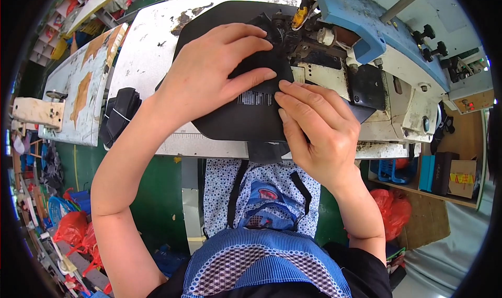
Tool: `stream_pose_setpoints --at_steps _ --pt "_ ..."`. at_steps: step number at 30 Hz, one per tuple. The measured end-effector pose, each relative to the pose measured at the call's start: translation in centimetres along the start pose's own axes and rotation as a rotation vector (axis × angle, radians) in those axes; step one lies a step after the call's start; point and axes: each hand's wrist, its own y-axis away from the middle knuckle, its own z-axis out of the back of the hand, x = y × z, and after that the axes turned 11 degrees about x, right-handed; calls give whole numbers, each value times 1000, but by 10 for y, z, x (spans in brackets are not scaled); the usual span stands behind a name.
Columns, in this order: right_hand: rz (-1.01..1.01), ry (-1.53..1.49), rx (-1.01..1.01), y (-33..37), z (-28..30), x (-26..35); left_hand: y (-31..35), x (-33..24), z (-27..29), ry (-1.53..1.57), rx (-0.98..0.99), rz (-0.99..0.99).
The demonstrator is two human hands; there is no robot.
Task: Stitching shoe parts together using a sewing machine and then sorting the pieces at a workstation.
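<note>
A flat black sheet [235,128] with cut-off corners lies on the white machine table, under both my hands. My left hand [209,62] reaches over it from the left, fingers spread and thumb apart, tips near a smaller black piece beside the machine head. My right hand [321,122] has its fingers pressed together and bent, with the thumb tucked close, on the edge of black material at the middle. What lies beneath those fingertips is mostly hidden. Between the hands, a patch of fine pale stripes [256,98] shows on the black surface.
A blue and white industrial sewing-type machine [361,23] stands at the right, its dark metal parts close to my fingers. Left on the white table [144,49] sits a bundle of black pieces [120,115] tied with white string. Red plastic bags [389,211] lie below right.
</note>
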Motion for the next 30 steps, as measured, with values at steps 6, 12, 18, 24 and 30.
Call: stream_pose_setpoints --at_steps 6,12,18,24,30 --pt "-12 4 38 -8 -1 -3 -11 16 1 -12 -17 -25" --pt "-18 44 103 -11 0 -4 -20 34 -1 -13 -39 -41" --pt "-5 65 86 -8 1 -4 -33 46 24 10 81 24" --pt "180 -40 -83 13 0 -13 -8 102 6 711 19 320" --pt "-4 -205 257 76 -32 19 137 164 -57 322 17 545"
